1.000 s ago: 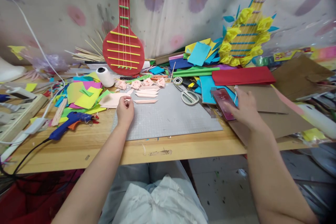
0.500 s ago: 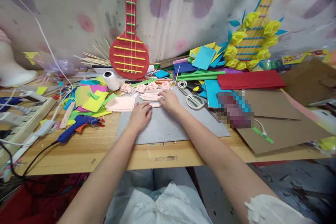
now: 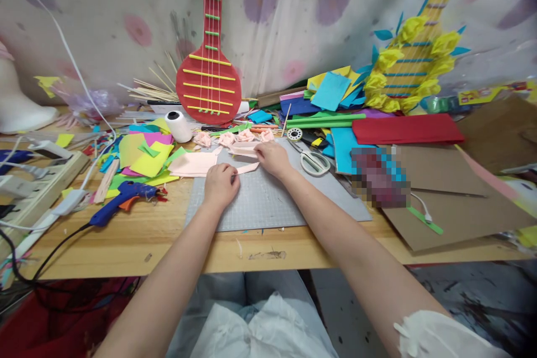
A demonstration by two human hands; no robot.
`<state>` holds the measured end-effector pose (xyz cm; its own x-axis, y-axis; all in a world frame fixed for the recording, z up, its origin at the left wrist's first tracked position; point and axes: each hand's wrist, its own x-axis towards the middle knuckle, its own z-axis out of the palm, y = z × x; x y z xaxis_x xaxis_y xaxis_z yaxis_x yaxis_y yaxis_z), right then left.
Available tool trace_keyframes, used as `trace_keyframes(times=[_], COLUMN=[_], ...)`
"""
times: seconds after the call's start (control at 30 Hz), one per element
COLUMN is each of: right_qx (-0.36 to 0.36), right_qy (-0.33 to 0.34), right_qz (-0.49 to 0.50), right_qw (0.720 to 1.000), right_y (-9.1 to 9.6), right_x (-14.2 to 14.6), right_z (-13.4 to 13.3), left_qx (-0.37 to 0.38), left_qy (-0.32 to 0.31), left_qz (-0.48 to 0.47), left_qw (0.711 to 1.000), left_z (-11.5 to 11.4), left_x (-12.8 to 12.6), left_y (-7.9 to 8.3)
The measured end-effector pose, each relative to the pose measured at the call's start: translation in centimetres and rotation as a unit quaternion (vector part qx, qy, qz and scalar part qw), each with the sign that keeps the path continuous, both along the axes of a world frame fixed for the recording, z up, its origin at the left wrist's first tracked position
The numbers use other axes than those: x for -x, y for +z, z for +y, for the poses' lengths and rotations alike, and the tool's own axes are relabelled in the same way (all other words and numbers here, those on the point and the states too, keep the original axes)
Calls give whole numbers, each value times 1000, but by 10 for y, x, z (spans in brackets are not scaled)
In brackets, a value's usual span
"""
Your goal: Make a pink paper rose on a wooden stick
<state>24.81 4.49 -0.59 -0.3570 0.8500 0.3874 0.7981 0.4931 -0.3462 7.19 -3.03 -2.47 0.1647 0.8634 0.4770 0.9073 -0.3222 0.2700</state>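
Note:
Both hands rest on a grey cutting mat [image 3: 272,201] on a wooden table [image 3: 138,235]. My left hand [image 3: 221,183] is closed, pinching the near end of a pale pink paper strip [image 3: 247,168]. My right hand [image 3: 272,158] lies over a small stack of pink paper strips [image 3: 243,149] at the mat's far edge, fingers curled on them. A larger pink paper sheet [image 3: 192,164] lies just left of my left hand. Several pink paper roses [image 3: 227,138] sit beyond the strips.
A blue glue gun [image 3: 121,200] and coloured paper scraps [image 3: 142,154] lie left. Scissors [image 3: 310,159], a white thread spool [image 3: 179,126], brown cardboard [image 3: 453,190], red paper [image 3: 406,128] and two paper guitars [image 3: 208,75] stand around. A power strip [image 3: 33,184] sits far left.
My right hand left the phone at the right and came to the pink strips on the mat. My left hand shifted right and took hold of a strip.

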Motion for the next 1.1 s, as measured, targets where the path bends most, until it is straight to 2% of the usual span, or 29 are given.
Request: trace_keyframes(times=[0.07,0.1,0.17,0.23,0.27,0.3,0.37,0.43,0.47,0.53,0.67,0.77,0.83,0.87,1.0,1.1], right_qx=[50,97,219,343,389,418,458,466,462,451,433,359,316,313,356,345], right_qy=[-16,-21,-16,3,9,13,23,29,35,52,55,28,25,31,47,38], right_qz=[112,182,326,427,455,469,480,482,480,467,427,390,377,381,409,414], right_qw=[992,978,920,837,801,778,748,741,745,759,792,848,870,870,839,841], right_y=[3,5,9,11,11,11,9,6,5,3,1,1,1,2,5,5], right_x=[-6,-8,-11,-11,-10,-8,-2,4,7,11,12,10,8,7,4,3], right_z=[-6,-10,-21,-34,-40,-45,-53,-57,-58,-59,-61,-63,-65,-65,-67,-66], left_qx=[-14,-25,-41,-22,10,57,173,245,262,274,294,290,284,281,277,285], left_qy=[28,40,44,21,5,-12,-36,-34,-31,-31,-43,-36,-21,-12,4,-6], left_qz=[-27,-52,-134,-267,-351,-446,-609,-693,-717,-739,-732,-722,-715,-711,-700,-687], left_qw=[999,998,989,963,936,893,773,677,645,615,613,627,639,644,658,668], left_z=[-1,-2,-2,-3,-3,-3,-4,-6,-6,-8,-11,-12,-13,-14,-15,-15], left_x=[1,1,-2,-9,-14,-19,-29,-34,-34,-32,-27,-29,-32,-33,-36,-37], left_y=[2,4,8,13,15,17,20,20,20,20,17,16,16,16,17,17])
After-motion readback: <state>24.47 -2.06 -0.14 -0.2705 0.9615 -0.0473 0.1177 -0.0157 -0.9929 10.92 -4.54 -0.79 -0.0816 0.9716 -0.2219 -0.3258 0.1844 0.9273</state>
